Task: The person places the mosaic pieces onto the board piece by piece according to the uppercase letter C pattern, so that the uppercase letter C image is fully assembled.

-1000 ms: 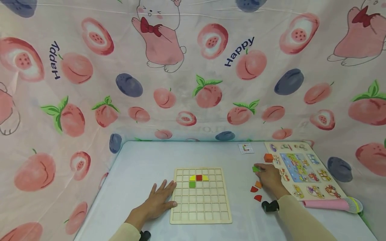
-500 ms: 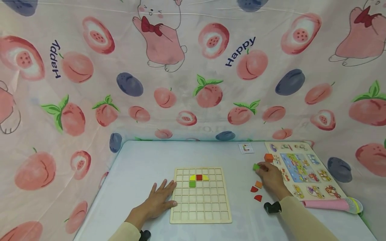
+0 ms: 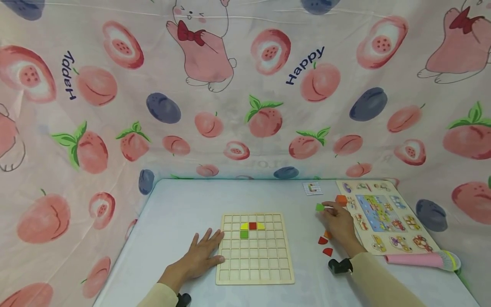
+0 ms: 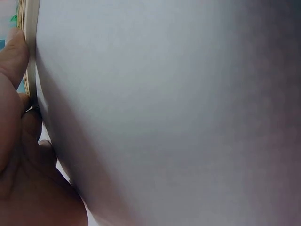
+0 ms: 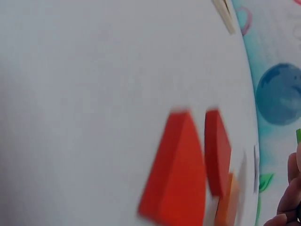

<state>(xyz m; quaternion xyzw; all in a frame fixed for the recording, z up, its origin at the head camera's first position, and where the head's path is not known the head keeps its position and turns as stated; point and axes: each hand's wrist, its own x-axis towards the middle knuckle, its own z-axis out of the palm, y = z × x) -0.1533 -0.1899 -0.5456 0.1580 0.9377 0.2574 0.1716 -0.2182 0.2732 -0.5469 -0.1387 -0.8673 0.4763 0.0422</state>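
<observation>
The gridded wooden board (image 3: 263, 254) holds a red square (image 3: 252, 226) between two yellow pieces (image 3: 244, 227), a green square (image 3: 244, 234) nearer left. Right of the board, the right hand (image 3: 339, 221) pinches a green block (image 3: 319, 207); the left hand (image 3: 200, 256), fingers spread, touches its left edge.

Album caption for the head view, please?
Right grip pinching a green block, left grip touching a grid board holding four pieces.
</observation>
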